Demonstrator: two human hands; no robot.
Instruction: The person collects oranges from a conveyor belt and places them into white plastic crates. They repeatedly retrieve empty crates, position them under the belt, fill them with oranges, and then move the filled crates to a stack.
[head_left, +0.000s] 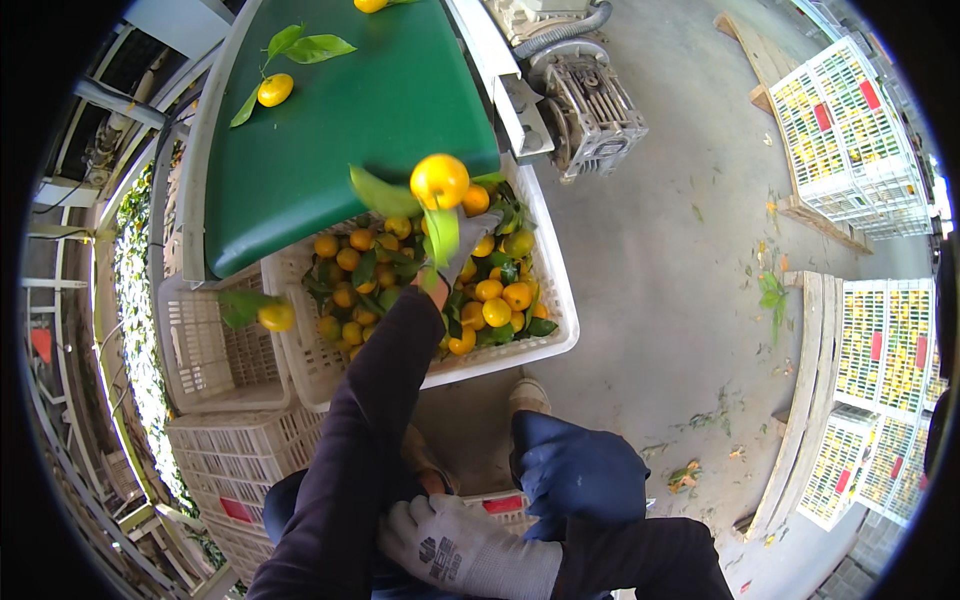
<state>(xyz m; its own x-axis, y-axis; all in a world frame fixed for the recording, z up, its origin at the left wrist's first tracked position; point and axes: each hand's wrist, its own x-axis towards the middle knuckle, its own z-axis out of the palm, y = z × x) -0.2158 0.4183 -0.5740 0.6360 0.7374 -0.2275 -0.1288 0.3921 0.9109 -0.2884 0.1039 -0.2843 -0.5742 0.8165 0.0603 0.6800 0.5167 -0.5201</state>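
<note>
My left hand (469, 238), in a grey glove, reaches into a white plastic crate (556, 330) of leafy mandarins (496, 311). A leaf partly covers this hand, and its grip is unclear. Just above it, a larger-looking mandarin (439, 181) with blurred leaves overlaps the belt's edge; whether the hand touches it cannot be told. My right hand (469, 547), gloved in grey, lies low across my lap beside the left sleeve, fingers bent and their tips partly hidden. Another blurred mandarin (276, 313) with a leaf appears over a second crate (217, 352) at left.
A green conveyor belt (352, 112) ends over the crate, carrying a leafy mandarin (275, 90). A gear motor (592, 105) juts out beside it. Stacked crates (232, 465) stand at lower left. Filled crates (847, 142) and wooden pallets (802, 390) line the right side.
</note>
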